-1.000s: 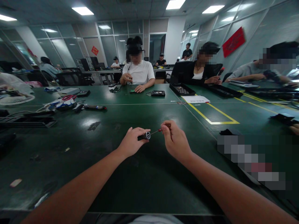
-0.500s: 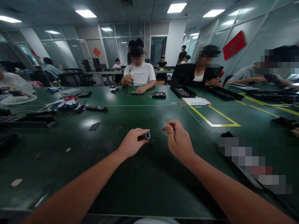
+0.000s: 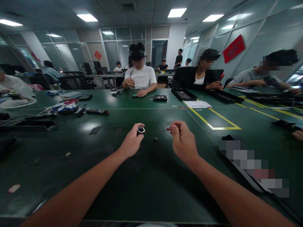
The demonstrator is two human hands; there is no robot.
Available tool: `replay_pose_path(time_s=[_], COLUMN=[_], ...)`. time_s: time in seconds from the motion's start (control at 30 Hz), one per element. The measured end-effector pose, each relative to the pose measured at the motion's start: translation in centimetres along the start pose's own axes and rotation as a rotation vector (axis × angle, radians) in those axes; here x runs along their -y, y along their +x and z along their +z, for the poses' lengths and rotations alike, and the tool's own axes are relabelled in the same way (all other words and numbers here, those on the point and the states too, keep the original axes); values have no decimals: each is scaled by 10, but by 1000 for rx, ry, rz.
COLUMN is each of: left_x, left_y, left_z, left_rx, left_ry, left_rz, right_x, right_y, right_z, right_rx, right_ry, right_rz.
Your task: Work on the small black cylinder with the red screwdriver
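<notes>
"What have the two hands got, there by the near middle of the bench (image 3: pixel 151 189)?"

"The left hand (image 3: pixel 131 143) has its fingers (image 3: pixel 136 127) clamped around a small black cylinder with a silver rim (image 3: pixel 140 130), lifted off the green top with the open end turned up. The right hand (image 3: pixel 183 142) has its fingers pinched together on a thin red-handled screwdriver (image 3: pixel 170 128), the slim tip pointing left toward the cylinder but well short of it."

"Anything between them?"

"One tiny dark piece (image 3: pixel 156 138) lies on the bench, closer to the screwdriver's tip than to the cylinder. I cannot tell what it is."

"And further out?"

"Toward the right edge runs a yellow taped outline (image 3: pixel 214 121), with a white sheet of paper (image 3: pixel 198 103) at its far end and a black tray (image 3: pixel 184 94) just behind that. Toward the left edge lie long flat black trays (image 3: pixel 28 124), then a tangle of cables with red-handled scissors (image 3: pixel 70 101), and a dark pen-like tool (image 3: pixel 97 111) just beside them. At the far edge a person in a white shirt (image 3: pixel 140 77) sits facing this way, with a small black case (image 3: pixel 160 98) by the hand resting on the bench. More people sit along the right side."
</notes>
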State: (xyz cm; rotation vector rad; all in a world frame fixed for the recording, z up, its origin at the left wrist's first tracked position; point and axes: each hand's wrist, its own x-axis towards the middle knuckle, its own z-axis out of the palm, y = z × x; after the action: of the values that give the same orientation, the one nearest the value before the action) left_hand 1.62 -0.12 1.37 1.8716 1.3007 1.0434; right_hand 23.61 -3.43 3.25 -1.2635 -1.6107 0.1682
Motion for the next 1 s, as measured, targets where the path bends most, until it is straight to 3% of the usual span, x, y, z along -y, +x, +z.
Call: replay_pose_path(time_s=[0.2,0.43,0.63,0.8,1.0], left_x=[-15,-11,-9,-4,10], left_y=[13,37,47,46,29], left_z=[9,34,41,15,-62], left_rx=[143,398,419,394,129], left_ry=[244,552,610,406,39], left_rz=[37,35,1,-68,-341], right_x=[-1,-3,-3,-3,-1], right_y=[1,2,1,3,2], right_z=[-2,-1,-1,-1,-2], right_rx=[-16,-24,4,17,66], right_ry=[4,6,11,22,47], right_rz=[-7,-5,-15,-8,11])
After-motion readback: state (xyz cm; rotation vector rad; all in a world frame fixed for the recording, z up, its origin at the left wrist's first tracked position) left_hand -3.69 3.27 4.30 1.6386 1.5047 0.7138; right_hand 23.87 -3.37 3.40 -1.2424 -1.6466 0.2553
